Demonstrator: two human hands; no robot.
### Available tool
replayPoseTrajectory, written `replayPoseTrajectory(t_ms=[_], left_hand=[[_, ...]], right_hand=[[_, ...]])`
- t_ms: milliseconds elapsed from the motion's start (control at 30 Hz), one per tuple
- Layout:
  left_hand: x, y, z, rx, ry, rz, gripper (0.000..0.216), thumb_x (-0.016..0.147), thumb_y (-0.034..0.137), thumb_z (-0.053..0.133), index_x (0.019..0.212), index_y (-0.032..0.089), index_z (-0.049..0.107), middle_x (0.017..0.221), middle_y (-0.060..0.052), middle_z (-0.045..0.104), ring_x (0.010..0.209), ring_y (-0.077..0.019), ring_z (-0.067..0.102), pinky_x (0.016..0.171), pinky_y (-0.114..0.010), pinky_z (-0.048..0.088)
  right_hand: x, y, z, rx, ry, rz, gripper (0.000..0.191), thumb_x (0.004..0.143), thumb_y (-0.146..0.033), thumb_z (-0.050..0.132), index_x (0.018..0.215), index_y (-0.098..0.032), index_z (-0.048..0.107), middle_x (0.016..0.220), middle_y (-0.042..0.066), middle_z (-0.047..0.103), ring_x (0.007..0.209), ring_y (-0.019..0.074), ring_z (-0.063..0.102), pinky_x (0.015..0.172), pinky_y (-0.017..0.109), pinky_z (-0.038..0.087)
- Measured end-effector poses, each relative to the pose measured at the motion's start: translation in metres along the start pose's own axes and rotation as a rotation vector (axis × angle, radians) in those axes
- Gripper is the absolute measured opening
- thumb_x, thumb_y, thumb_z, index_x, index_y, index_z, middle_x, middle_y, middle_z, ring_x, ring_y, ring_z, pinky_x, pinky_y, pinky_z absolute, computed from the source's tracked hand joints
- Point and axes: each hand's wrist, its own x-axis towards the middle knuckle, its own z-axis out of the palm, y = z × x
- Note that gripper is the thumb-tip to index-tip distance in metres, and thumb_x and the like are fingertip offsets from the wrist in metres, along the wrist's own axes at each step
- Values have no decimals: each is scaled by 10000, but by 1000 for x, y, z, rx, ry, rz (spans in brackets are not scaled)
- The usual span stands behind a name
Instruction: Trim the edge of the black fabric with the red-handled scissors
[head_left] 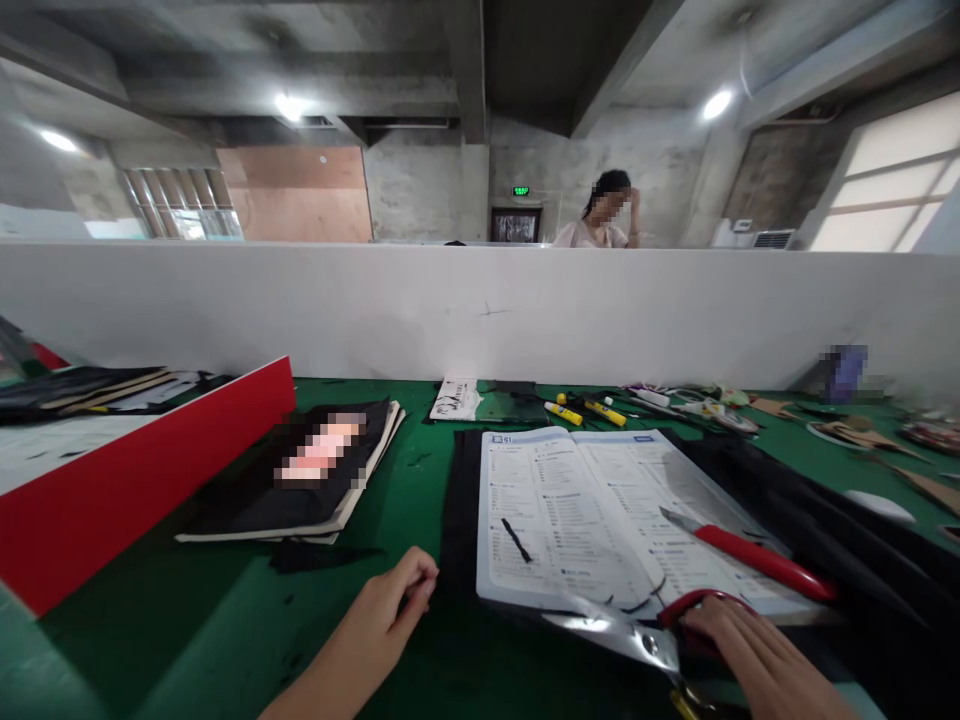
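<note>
Right hand [757, 660] grips red-handled scissors [720, 590], blades spread over open booklet [600, 510]; fingers partly cut off by frame edge; left hand [379, 610] curled, pinching probably black fabric [457, 560]; unclear.

Bare concrete ceiling [480, 60] with beams, lit by round ceiling lamps [718, 103]. Low white partition [480, 310] set across the far edge of the green worktop [187, 620]. Bright window [892, 180] far right, brown panel [300, 195] far left.
</note>
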Motion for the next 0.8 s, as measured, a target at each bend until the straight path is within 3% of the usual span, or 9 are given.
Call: replayPoseTrajectory(t_ms=[200,400,600,800], left_hand=[[-1,0,0,-12,8,-3,178,970,345,351,893,249,481,761,18,593,710,-158,583,664,-236,401],[-2,-2,0,-7,-19,-9,179,984,344,325,909,250,457,762,26,563,725,-155,566,681,-244,382],[-2,-2,1,-8,-24,-9,182,989,355,316,903,251,437,741,41,519,714,-152,555,668,-244,365],[-2,0,0,-10,-15,-7,190,987,363,321,908,251,454,734,41,523,718,-151,564,652,-233,372]], right_hand=[[10,-3,1,68,57,-43,335,761,-436,523,953,-166,571,813,65,737,696,212,710,580,298,563],[29,-13,4,59,45,-77,526,832,-645,470,947,-142,568,799,74,730,694,214,709,623,322,534],[44,-20,-4,157,105,-31,469,996,-475,207,950,-161,552,789,47,728,686,165,705,650,294,500],[47,-24,-9,265,161,61,457,1008,-462,207,920,-191,563,746,-3,726,647,133,700,626,255,497]])
